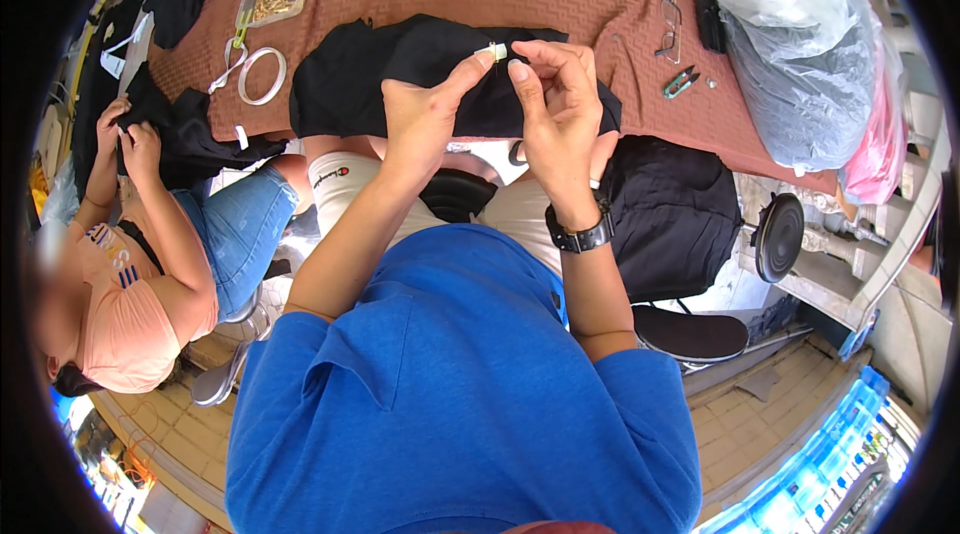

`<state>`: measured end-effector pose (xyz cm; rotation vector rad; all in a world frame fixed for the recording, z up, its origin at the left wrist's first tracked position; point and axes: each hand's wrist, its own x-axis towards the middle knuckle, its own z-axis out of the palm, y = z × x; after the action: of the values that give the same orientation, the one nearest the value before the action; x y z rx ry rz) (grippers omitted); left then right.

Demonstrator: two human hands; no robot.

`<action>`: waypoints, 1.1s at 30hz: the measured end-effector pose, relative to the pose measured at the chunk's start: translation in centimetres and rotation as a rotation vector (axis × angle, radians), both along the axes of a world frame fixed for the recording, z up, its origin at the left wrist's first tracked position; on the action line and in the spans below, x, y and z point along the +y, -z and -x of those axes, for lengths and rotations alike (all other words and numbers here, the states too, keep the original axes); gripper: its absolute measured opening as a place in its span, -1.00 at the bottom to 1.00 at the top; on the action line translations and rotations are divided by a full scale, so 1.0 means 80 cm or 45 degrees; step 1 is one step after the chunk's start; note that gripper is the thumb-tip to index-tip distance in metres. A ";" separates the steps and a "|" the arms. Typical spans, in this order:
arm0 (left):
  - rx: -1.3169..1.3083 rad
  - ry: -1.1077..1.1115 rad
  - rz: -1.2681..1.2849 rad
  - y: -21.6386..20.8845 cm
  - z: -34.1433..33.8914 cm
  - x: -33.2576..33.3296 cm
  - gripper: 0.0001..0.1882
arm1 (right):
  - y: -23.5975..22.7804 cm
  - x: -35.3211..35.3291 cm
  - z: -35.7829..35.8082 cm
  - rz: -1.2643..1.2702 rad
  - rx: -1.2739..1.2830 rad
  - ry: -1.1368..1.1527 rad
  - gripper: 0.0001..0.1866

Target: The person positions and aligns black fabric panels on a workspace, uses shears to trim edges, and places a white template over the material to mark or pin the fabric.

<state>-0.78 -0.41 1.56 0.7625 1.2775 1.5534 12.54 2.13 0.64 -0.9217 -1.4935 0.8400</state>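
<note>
A black garment (345, 84) lies on the brown cloth-covered table in front of me, with its near edge by my lap. On it sits a small white label (494, 52). The thumb of my left hand (425, 119) presses at this label, the fingers being tucked under or behind the fabric. Just right of the label is my right hand (562, 114), its thumb and forefinger brought together in a pinch above the garment. Whatever lies between those fingertips is too small to make out. A black watch (582, 234) is on my right wrist.
Green-handled thread snips (681, 82) and eyeglasses (670, 32) lie right of the garment; large plastic bags (790, 54) stand beyond. Left are a white ring (262, 76) and a clear box (300, 2) of small brass-coloured pieces. A co-worker (140, 304) handles black cloth at left.
</note>
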 end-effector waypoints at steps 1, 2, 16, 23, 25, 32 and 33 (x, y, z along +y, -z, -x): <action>0.052 -0.001 0.014 0.002 0.000 0.000 -0.86 | -0.004 0.002 0.000 0.009 -0.001 -0.014 -0.83; 0.103 -0.002 0.025 0.005 0.000 0.000 -0.87 | -0.008 0.004 -0.001 -0.004 -0.055 -0.045 -0.85; 0.457 -0.182 -0.153 0.035 0.011 0.019 -0.81 | -0.175 -0.018 -0.121 -0.470 0.491 -0.350 -0.89; 0.670 -0.310 0.022 0.079 0.041 0.027 -0.78 | -0.277 -0.079 -0.218 -0.870 0.830 -0.567 -0.77; 0.675 -0.337 -0.012 0.077 0.041 0.028 -0.73 | -0.289 -0.094 -0.252 -1.024 0.759 -0.567 -0.77; -0.153 -0.062 0.273 0.043 0.034 0.017 -0.73 | -0.225 -0.079 -0.218 -0.636 0.705 -0.267 -0.85; -0.402 0.025 0.249 0.029 0.024 0.020 -0.71 | -0.200 -0.076 -0.197 -0.491 0.471 -0.014 -0.85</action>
<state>-2.74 1.15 -0.77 0.3862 1.1608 1.4408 28.30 -3.95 16.67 -0.4437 -1.2743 0.6555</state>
